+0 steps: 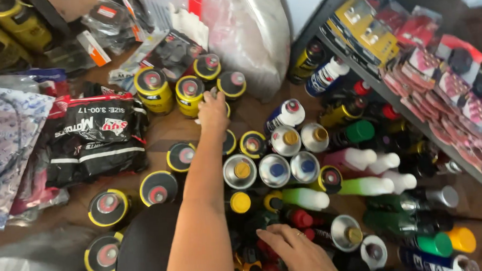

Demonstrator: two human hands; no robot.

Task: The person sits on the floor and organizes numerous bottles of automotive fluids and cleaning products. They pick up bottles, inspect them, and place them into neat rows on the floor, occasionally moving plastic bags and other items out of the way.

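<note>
My left hand (213,112) reaches forward over the floor and closes from above on a black can with a yellow rim (228,110), mostly hidden under the palm. Three more yellow-rimmed cans (153,82) stand just beyond it. My right hand (297,252) lies low and near me, fingers spread and pointing left, resting on dark bottles with red caps (300,218). Between my hands stand silver spray cans (275,170) and green bottles (306,199).
A black plastic package (95,139) lies on the left next to patterned bags (5,140). A large white sack (247,32) sits at the back. A metal shelf (357,65) with pink and yellow packets runs along the right, with more bottles under it.
</note>
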